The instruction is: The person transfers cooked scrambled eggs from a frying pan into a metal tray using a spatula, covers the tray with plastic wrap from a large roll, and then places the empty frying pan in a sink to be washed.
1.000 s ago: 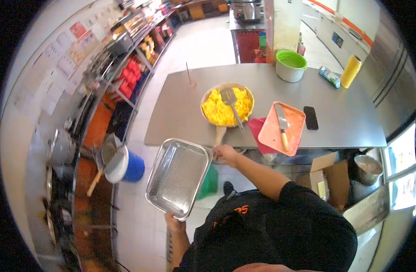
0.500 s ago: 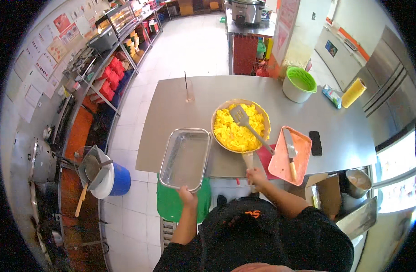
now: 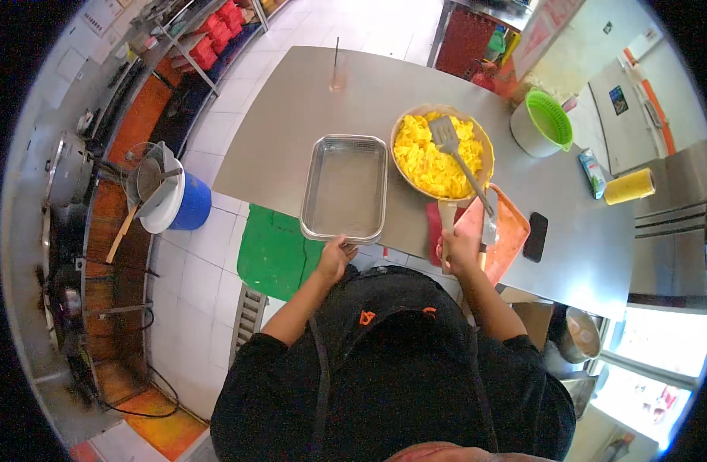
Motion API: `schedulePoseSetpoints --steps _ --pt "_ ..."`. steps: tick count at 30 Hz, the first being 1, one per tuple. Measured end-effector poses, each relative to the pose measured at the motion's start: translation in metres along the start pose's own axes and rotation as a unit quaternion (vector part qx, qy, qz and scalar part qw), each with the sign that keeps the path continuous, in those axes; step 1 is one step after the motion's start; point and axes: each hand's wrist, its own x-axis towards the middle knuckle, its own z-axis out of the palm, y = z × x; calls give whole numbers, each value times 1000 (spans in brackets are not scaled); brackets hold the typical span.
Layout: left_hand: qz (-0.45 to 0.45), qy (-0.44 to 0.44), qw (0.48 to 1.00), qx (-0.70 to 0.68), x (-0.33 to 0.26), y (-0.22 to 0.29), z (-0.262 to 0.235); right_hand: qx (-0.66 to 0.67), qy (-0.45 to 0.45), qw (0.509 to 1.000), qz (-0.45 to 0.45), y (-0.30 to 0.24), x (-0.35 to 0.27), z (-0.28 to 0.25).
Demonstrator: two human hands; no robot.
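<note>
My left hand (image 3: 335, 258) grips the near rim of a rectangular metal tray (image 3: 313, 185), which reaches the table's near edge. A mesh lining shows inside it. On the right, my right hand (image 3: 462, 250) is closed around the handle (image 3: 447, 215) of a round frying pan (image 3: 488, 158). Yellow scrambled egg (image 3: 426, 158) fills the pan. A grey slotted spatula (image 3: 446, 135) rests on the egg, its handle crossing the pan's rim toward a pink cutting board (image 3: 511, 231). A knife (image 3: 489, 231) lies on that board, partly hidden by my right hand.
A clear glass (image 3: 337, 80) with a dark stick stands at the far left of the steel table (image 3: 269, 131). A white pot with a green strainer (image 3: 548, 117), a yellow roll (image 3: 630, 187) and a black phone (image 3: 536, 236) are rightward. A green stool (image 3: 272, 254) stands below the table edge.
My view has tilted down and turned, so the table sits higher. The tray now lies straighter, its near end closer to my body's middle. My hands keep their holds on tray and pan handle.
</note>
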Motion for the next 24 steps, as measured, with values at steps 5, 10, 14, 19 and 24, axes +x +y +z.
schedulePoseSetpoints --steps 5,10,14,19,24 --pt "-137 18 977 163 -3 26 -10 40 -38 998 -20 14 14 -7" --pt "131 -37 757 639 -50 25 119 75 -79 994 25 -4 8 -31" --pt "285 -151 628 708 -17 -6 257 82 -132 988 -3 12 22 -31" --pt "308 -92 372 871 50 -57 355 178 -120 970 -112 51 39 5" --pt "206 -28 413 887 61 -69 368 120 -146 978 -85 36 28 4"
